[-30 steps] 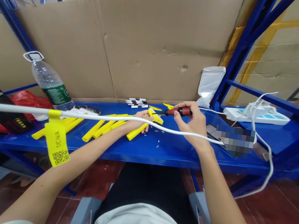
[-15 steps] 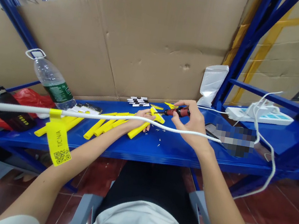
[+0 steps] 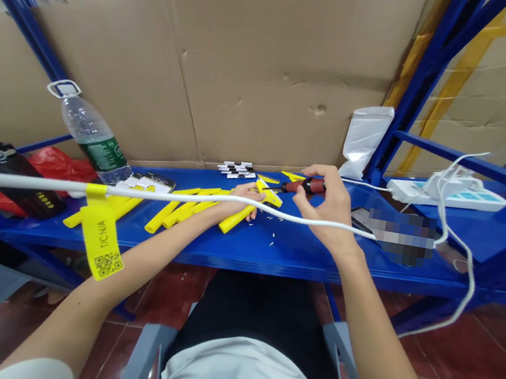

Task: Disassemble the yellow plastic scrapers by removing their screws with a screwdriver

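Note:
My left hand (image 3: 247, 192) is closed around the head of a yellow plastic handle (image 3: 236, 219), which has a wide T-shaped top and lies low over the blue shelf. My right hand (image 3: 332, 203) grips a red-and-black screwdriver (image 3: 310, 187) near its rear end. The screwdriver lies nearly level, its thin shaft pointing left to the yellow head beside my left fingers. Whether the tip sits in a screw is too small to tell. Several small screws (image 3: 272, 243) are scattered on the shelf between my hands. More yellow handles (image 3: 163, 216) lie left of my left hand.
A white cable (image 3: 174, 197) with a yellow tag crosses before my forearms. White-and-black pieces (image 3: 237, 169) lie behind my left hand. A plastic bottle (image 3: 96, 137) and black bag (image 3: 16, 182) stand left; a phone (image 3: 364, 220) and power strip (image 3: 450, 195) are right.
The view has shifted slightly. Both hands keep their hold, and the screwdriver stays at the yellow head with little visible movement.

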Demonstrator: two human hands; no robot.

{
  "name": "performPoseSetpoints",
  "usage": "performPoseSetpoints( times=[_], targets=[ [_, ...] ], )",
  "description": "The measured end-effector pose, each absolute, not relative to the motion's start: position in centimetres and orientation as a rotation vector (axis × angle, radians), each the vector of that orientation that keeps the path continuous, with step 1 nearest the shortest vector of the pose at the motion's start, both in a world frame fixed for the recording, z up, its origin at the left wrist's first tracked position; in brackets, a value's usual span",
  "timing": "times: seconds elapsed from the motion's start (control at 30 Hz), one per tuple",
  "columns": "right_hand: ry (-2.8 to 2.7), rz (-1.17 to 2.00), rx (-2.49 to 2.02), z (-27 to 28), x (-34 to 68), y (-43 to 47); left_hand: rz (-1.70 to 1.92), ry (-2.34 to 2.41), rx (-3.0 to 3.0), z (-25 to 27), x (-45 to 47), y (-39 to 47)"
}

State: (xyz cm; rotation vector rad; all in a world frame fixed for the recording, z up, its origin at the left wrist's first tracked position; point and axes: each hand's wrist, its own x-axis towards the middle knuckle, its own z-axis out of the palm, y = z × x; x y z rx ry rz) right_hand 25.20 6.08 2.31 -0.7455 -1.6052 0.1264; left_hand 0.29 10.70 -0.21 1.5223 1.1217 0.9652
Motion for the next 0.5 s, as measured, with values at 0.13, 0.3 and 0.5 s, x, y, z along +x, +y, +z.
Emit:
performPoseSetpoints(
  times=[0.13, 0.3, 0.5],
  targets=[
    [-1.605, 0.052, -0.746, 2.08, 25.23, 6.37, 0.957, 1.12, 1.531, 0.26, 0.43, 10.32],
    [-1.589, -0.024, -0.719, 1.76, 25.31, 6.73, 0.933, 1.14, 1.521, 0.62, 0.6, 10.0],
    [-1.628, 0.061, -0.76, 1.94, 25.11, 6.14, 0.948, 1.161, 1.504, 0.6, 0.73, 9.98]
  ],
)
